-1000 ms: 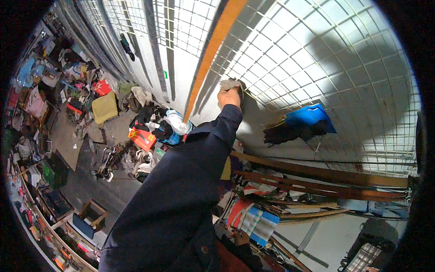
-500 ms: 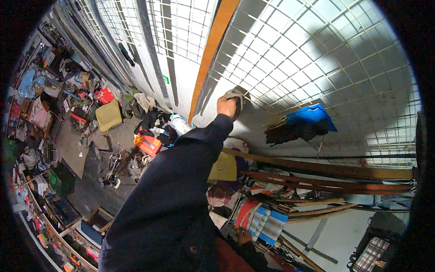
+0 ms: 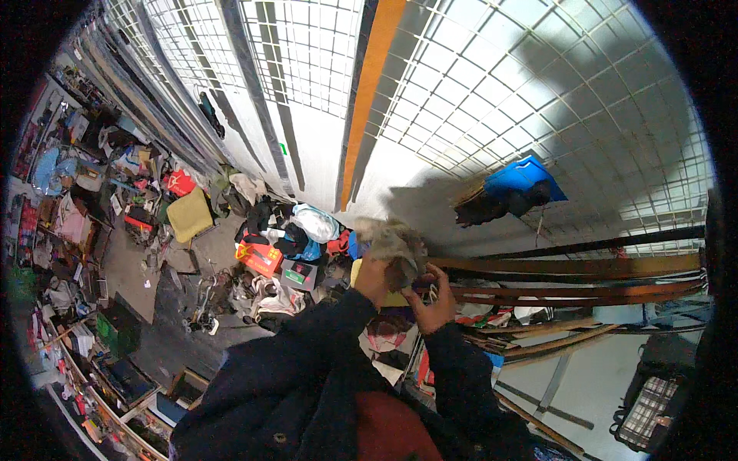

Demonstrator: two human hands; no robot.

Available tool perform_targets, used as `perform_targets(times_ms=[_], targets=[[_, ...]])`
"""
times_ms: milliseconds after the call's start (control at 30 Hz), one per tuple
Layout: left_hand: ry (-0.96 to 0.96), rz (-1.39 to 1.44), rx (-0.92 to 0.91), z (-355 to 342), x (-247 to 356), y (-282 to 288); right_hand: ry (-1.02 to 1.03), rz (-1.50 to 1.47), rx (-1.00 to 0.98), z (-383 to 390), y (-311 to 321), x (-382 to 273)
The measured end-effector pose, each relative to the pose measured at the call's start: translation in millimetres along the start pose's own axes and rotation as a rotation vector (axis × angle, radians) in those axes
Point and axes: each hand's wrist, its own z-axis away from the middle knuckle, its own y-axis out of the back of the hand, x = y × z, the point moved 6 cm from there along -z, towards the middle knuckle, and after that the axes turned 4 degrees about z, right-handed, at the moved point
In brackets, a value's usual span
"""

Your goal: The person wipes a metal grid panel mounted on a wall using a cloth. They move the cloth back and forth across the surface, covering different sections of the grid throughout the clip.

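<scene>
A crumpled grey-brown rag (image 3: 390, 237) is bunched up in front of my chest, close to the white wall. My left hand (image 3: 373, 280) has its fingers closed round the rag's lower left side. On the right, my right hand (image 3: 435, 304) meets its lower edge with thumb and fingers bent in a pinch. The fold between the two hands is partly hidden by the fingers.
White wire grid (image 3: 492, 84) covers the wall, with an orange-brown upright strip (image 3: 372, 100). A blue holder (image 3: 526, 183) with dark bristly stuff hangs there. Long brown strips (image 3: 569, 266) stretch rightward. Clothes, an orange-red box (image 3: 259, 258) and a yellow chair (image 3: 190, 215) clutter the left.
My left hand has come back from the wall with the rag, down toward my body. My right hand has risen from low beside the striped cloth to meet the rag.
</scene>
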Motion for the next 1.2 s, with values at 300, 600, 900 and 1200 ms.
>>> perform_targets(times_ms=[300, 600, 900, 1200], targets=[[-0.287, -0.361, -0.223, 37, 73, -38, 0.203, -0.068, -0.086, -4, 16, -50], [-0.3, -0.848, -0.112, -3, -4, 9, 0.401, 0.024, -0.083, 10, 30, -116], [-0.792, -1.718, 0.027, -41, -54, 60, 0.293, 0.024, -0.204, 33, 13, -118], [-0.755, -2.034, 0.255, -189, -41, -28, -0.014, -0.03, -0.098, 66, 39, -11]])
